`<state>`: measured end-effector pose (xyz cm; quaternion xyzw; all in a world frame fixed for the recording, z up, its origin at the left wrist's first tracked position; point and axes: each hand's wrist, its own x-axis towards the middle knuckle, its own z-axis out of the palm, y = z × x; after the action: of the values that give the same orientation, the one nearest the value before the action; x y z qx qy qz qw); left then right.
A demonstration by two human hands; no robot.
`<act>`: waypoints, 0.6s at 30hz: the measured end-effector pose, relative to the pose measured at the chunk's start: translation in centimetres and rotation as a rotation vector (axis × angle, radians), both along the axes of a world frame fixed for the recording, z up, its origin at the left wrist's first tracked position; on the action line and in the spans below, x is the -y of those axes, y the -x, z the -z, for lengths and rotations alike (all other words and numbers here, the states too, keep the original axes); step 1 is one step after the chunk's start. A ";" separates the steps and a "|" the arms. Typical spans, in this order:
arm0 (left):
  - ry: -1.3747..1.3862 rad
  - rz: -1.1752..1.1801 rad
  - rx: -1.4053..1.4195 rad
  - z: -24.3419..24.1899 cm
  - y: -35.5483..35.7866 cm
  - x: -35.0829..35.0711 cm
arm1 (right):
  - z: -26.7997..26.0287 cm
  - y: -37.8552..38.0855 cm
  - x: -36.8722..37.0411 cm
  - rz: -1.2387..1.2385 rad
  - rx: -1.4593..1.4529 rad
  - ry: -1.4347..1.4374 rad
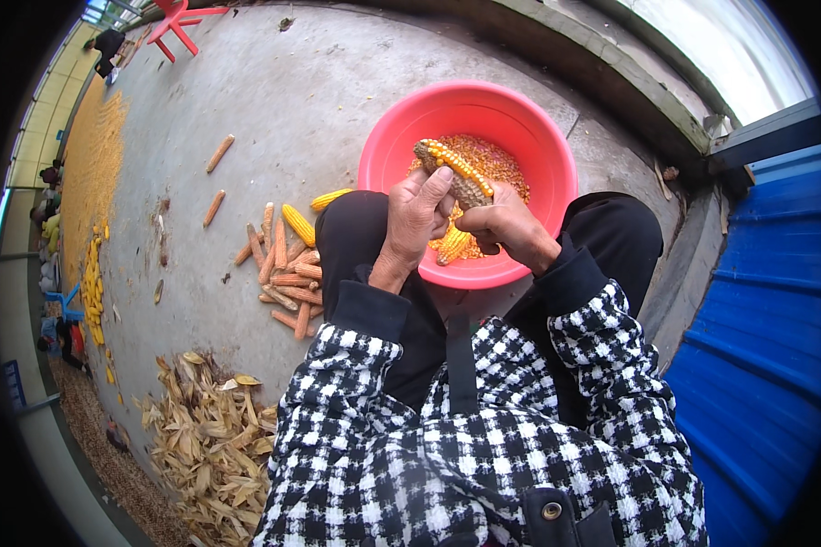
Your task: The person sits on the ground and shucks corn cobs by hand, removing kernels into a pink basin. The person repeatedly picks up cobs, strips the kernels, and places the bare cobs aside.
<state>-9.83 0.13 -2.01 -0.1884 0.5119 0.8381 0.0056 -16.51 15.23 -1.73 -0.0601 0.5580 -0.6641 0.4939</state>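
Between my knees stands a pink plastic basin (390, 130) with loose corn kernels (513, 171) in its bottom. Above it, both hands grip one partly shelled corn cob (471, 188), which is tilted. A strip of yellow kernels runs along its upper side, while the rest of the visible surface is bare. My left hand (414, 212) holds the cob near its far end, thumb up against the kernels. At the near end, my right hand (510, 222) has its fingers wrapped around it. Under my hands, another ear of corn (455, 245) with its kernels on lies in the basin.
Beside my left knee are a pile of bare cobs (294, 280) and unshelled ears (299, 225). Dry husks (209, 444) heap nearer me. Kernels (96, 157) spread at far left, with people beyond. A red plastic chair (174, 27) stands farther off; blue corrugated panel (759, 328) lies right.
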 end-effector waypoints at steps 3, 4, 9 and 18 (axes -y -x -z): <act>-0.019 -0.003 -0.033 0.0 -0.1 -0.1 | -0.1 0.2 -0.3 -0.012 0.109 0.014; -0.041 -0.019 -0.028 0.0 -0.2 -0.1 | -0.1 0.2 -0.3 -0.018 0.037 0.045; -0.026 -0.030 -0.003 -0.1 0.0 0.2 | -0.3 -0.3 0.3 0.016 -0.206 -0.058; 0.011 -0.026 0.001 0.1 0.2 -0.2 | 1.3 -0.7 1.1 0.136 -0.578 -0.126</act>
<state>-10.03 0.35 -2.15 -0.1954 0.5140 0.8352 -0.0060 -15.82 14.14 -3.07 -0.1786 0.7181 -0.6152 0.2720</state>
